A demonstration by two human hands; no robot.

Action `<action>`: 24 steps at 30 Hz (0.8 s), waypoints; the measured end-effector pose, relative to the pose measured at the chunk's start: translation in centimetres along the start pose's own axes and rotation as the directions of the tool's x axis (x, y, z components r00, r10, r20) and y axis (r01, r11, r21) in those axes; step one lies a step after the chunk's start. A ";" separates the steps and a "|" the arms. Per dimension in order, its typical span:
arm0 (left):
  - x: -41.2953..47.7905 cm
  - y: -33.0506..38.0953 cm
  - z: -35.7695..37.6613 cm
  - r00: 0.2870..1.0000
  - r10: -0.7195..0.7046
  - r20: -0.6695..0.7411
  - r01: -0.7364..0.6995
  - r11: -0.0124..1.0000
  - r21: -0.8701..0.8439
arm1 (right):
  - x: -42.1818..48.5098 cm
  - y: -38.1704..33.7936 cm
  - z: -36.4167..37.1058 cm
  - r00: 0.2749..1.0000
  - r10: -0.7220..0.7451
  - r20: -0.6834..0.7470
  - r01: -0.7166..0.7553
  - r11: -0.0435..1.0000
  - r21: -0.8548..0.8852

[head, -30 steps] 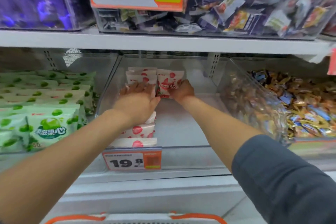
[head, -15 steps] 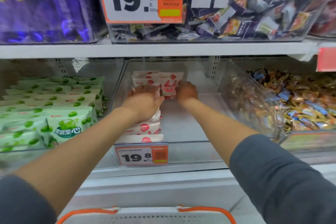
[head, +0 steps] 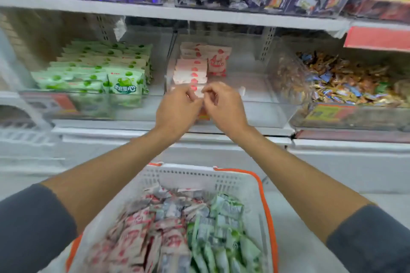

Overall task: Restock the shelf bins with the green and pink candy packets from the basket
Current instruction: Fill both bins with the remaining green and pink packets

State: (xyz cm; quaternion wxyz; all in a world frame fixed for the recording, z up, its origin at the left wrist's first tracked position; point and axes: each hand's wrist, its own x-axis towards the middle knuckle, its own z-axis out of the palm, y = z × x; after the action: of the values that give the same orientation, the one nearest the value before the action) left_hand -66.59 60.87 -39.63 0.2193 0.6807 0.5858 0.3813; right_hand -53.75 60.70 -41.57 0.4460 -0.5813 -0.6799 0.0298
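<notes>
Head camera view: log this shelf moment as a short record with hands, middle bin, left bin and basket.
Left hand: fingers curled, at the middle bin's front, close beside the right hand; blur hides any grip
Right hand: fingers curled likewise; grip unclear
Middle bin: shelved pink packets in a row along its left side
Left bin: shelved green packets, nearly full
Basket: below the hands; loose pink packets left, loose green packets right

Left hand (head: 177, 109) hovers beside right hand (head: 226, 109) (blurred), fingers (head: 216, 92) seemingly loosely curled.
</notes>
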 end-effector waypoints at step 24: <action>-10.5 -19.6 2.7 0.572 -0.468 0.674 0.535 0.835 0.126 | -17.8 5.4 15.4 0.479 0.576 0.663 -0.551 0.785 -0.284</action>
State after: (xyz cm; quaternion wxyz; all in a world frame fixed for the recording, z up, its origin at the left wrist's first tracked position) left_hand -77.10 55.36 -58.60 0.5477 0.5662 0.6137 0.0534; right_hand -60.85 55.25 -64.01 0.0983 -0.7180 -0.5693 0.3883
